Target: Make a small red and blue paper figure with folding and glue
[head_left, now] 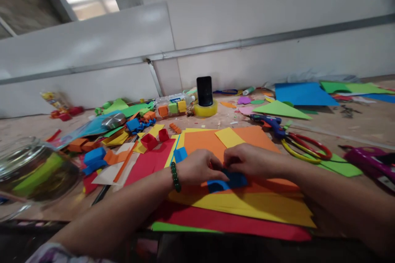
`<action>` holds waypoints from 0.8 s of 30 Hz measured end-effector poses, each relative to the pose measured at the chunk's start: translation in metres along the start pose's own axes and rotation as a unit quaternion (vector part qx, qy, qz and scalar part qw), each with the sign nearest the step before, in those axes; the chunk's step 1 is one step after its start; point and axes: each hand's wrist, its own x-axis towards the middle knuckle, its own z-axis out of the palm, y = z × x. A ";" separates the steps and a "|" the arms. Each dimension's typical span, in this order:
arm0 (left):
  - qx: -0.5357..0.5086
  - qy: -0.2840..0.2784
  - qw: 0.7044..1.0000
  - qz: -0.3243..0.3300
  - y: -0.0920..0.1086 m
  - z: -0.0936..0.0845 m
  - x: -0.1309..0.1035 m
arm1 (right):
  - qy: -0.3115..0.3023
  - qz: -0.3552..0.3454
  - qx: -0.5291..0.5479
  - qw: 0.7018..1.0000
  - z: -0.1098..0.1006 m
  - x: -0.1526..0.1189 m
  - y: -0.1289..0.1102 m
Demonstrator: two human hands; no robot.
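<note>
Near the centre of the view, my left hand (pixel 202 167), with a green bead bracelet above it on the wrist, has its thumb and fingers closed on a blue paper piece (pixel 218 185). Close beside it on the right, my right hand (pixel 242 159) is curled with its fingertips on the same blue paper. The two hands nearly touch. Under them lies a stack of orange (pixel 200 141), yellow (pixel 262 207) and red sheets. A yellow strip (pixel 228 137) rests on the orange sheet just beyond my hands. Another blue piece (pixel 180 155) sits left of my left hand.
Scissors (pixel 308 148) and a blue glue gun (pixel 268 122) lie to the right, with a purple tool (pixel 372 162) farther over. A glass teapot (pixel 33 172) stands at left. A phone (pixel 204 90) stands by yellow tape (pixel 205 109). Small folded paper pieces (pixel 94 156) are scattered left.
</note>
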 end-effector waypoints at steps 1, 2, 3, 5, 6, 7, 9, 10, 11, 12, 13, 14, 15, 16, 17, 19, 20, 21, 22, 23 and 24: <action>-0.026 -0.005 1.000 -0.005 -0.002 0.002 0.000 | 0.003 -0.009 0.015 1.000 -0.001 0.001 0.000; -0.055 -0.011 0.998 -0.013 -0.003 0.003 0.000 | 0.009 -0.019 0.038 0.999 -0.001 0.002 0.000; -0.089 -0.017 0.996 -0.022 -0.003 0.003 0.000 | 0.020 -0.030 0.066 0.997 -0.002 0.003 0.001; -0.168 -0.028 0.984 -0.044 -0.004 0.000 0.001 | 0.044 -0.033 0.122 0.991 -0.002 0.007 0.005; -0.208 -0.033 0.976 -0.053 -0.004 -0.002 0.001 | 0.051 -0.020 0.142 0.988 -0.002 0.008 0.008; -0.246 -0.036 0.967 -0.062 -0.004 -0.005 0.001 | 0.054 -0.001 0.154 0.987 -0.002 0.010 0.012; -0.314 -0.020 0.946 -0.076 -0.007 -0.010 0.002 | 0.047 0.031 0.164 0.985 -0.001 0.012 0.017; -0.343 -0.002 0.936 -0.079 -0.009 -0.013 0.003 | 0.043 0.038 0.165 0.985 0.000 0.013 0.019; -0.371 0.025 0.925 -0.079 -0.011 -0.016 0.004 | 0.040 0.037 0.162 0.985 0.001 0.014 0.020; -0.397 0.055 0.913 -0.078 -0.014 -0.019 0.005 | 0.039 0.031 0.155 0.987 0.001 0.014 0.020; -0.419 0.083 0.901 -0.076 -0.017 -0.022 0.006 | 0.037 0.023 0.143 0.989 0.001 0.013 0.019; -0.435 0.104 0.891 -0.076 -0.019 -0.025 0.007 | 0.033 0.011 0.127 0.991 0.002 0.013 0.017; -0.445 0.112 0.885 -0.083 -0.020 -0.028 0.007 | 0.026 -0.002 0.109 0.994 0.002 0.013 0.015; -0.448 0.105 0.883 -0.093 -0.021 -0.031 0.007 | 0.017 -0.015 0.095 0.995 0.002 0.013 0.013; -0.445 0.087 0.885 -0.100 -0.022 -0.034 0.006 | 0.007 -0.028 0.081 0.996 0.002 0.012 0.011; -0.425 0.047 0.900 -0.086 -0.021 -0.041 0.004 | -0.004 -0.048 0.047 0.998 0.004 0.012 0.009; -0.408 0.038 0.910 -0.062 -0.020 -0.044 0.002 | -0.001 -0.056 0.026 0.998 0.006 0.011 0.008; -0.391 0.044 0.919 -0.028 -0.019 -0.048 0.000 | 0.004 -0.064 0.003 0.998 0.008 0.011 0.009; -0.376 0.061 0.924 0.010 -0.018 -0.052 -0.001 | 0.009 -0.072 -0.019 0.997 0.010 0.010 0.010; -0.371 0.085 0.924 0.045 -0.017 -0.056 -0.002 | 0.012 -0.078 -0.036 0.996 0.012 0.009 0.011; -0.377 0.107 0.917 0.069 -0.016 -0.060 -0.003 | 0.013 -0.081 -0.049 0.995 0.014 0.008 0.012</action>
